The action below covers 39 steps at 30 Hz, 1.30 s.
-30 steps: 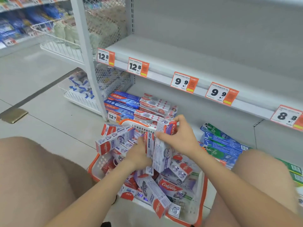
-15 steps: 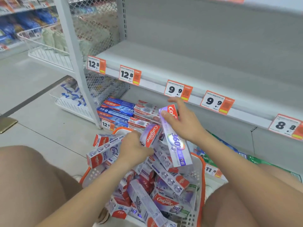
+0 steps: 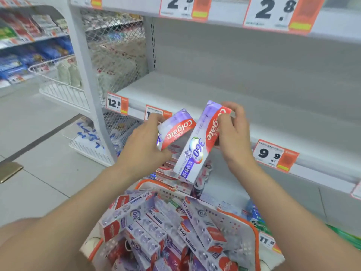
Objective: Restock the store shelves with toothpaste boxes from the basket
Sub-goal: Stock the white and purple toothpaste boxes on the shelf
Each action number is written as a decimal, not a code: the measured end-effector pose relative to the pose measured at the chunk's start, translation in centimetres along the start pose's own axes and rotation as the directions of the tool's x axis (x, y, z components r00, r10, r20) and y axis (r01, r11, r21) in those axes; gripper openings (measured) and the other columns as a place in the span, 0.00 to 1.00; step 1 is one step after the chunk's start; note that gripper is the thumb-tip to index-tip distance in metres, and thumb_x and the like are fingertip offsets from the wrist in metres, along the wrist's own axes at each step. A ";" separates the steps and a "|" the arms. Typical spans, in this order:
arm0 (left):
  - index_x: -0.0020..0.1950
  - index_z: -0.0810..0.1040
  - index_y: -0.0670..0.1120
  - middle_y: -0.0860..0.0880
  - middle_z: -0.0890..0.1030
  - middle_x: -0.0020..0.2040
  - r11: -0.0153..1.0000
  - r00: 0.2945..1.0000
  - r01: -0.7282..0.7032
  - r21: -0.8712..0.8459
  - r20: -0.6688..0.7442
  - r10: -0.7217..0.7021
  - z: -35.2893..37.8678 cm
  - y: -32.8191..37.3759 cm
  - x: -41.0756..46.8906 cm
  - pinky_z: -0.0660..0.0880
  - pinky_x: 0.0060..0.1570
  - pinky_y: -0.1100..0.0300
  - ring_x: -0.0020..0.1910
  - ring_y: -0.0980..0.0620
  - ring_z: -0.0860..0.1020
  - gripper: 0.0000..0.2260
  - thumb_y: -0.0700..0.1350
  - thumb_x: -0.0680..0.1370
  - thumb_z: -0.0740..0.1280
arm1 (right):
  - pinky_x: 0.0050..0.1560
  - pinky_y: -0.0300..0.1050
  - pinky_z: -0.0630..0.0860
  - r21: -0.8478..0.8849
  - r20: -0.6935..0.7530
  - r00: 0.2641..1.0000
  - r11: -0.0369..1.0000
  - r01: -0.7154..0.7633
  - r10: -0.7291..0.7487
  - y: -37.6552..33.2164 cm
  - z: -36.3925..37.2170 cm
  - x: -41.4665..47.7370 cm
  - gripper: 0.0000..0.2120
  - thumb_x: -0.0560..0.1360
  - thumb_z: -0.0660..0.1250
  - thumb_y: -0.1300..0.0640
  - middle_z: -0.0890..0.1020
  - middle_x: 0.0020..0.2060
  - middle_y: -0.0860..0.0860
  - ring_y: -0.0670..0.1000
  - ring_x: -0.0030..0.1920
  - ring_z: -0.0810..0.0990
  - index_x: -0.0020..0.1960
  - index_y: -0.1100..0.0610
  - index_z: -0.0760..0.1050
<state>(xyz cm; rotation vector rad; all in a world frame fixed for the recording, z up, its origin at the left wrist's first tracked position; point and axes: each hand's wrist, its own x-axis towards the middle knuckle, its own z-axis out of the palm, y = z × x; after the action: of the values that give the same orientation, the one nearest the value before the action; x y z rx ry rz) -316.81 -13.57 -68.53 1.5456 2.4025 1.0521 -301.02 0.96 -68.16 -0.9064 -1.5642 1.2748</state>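
My left hand (image 3: pixel 145 145) grips a purple and red Colgate toothpaste box (image 3: pixel 176 127) by its lower end. In my right hand (image 3: pixel 233 132) is a second, longer Colgate 360 box (image 3: pixel 195 149), gripped at its top end and hanging tilted. Both boxes are raised in front of the edge of the bare white middle shelf (image 3: pixel 214 98). Below them stands the white basket with an orange rim (image 3: pixel 254 231), filled with several more toothpaste boxes (image 3: pixel 156 231).
Orange price tags (image 3: pixel 275 155) run along the shelf edge. A white upright post (image 3: pixel 88 79) bounds the shelf bay on the left, with wire baskets (image 3: pixel 64 89) beyond it. More boxes (image 3: pixel 172 173) lie on the bottom shelf behind the basket. Grey floor tiles lie to the left.
Both hands have risen from the basket, each with a box, up to the level of the middle shelf edge. The view has tilted up and moved closer to the shelf.
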 end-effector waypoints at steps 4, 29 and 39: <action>0.66 0.74 0.50 0.52 0.82 0.53 0.999 1.000 -0.016 -0.030 -0.021 0.015 -0.3 -0.8 1.9 0.74 0.44 0.54 0.49 0.48 0.80 0.27 0.39 0.69 0.76 | 0.38 0.47 0.76 0.173 -0.034 0.996 0.982 -0.073 0.080 0.1 0.1 1.5 0.24 0.74 0.67 0.54 0.80 0.41 0.52 0.49 0.34 0.80 0.69 0.47 0.68; 0.57 0.76 0.50 0.51 0.83 0.46 0.980 0.946 0.198 -0.005 -0.262 -0.192 -3.3 -8.0 8.1 0.76 0.41 0.51 0.44 0.45 0.80 0.18 0.47 0.71 0.77 | 0.57 0.52 0.83 0.115 -0.185 0.949 0.953 0.280 -0.257 0.8 7.0 8.1 0.28 0.80 0.60 0.69 0.77 0.59 0.43 0.42 0.49 0.83 0.75 0.50 0.62; 0.56 0.74 0.50 0.50 0.82 0.46 0.984 0.955 0.180 0.005 -0.239 -0.174 -2.9 -7.9 8.5 0.81 0.43 0.46 0.45 0.45 0.81 0.17 0.47 0.71 0.77 | 0.44 0.39 0.76 -0.116 0.014 0.947 0.940 0.321 -0.321 0.5 9.4 11.1 0.31 0.74 0.66 0.69 0.80 0.49 0.52 0.46 0.39 0.79 0.73 0.51 0.66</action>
<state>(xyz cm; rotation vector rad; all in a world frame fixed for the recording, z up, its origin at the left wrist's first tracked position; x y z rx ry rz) -328.20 -9.93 -68.70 1.2430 2.6612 1.2336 -313.57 8.32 -67.13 -0.6882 -1.7155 0.9566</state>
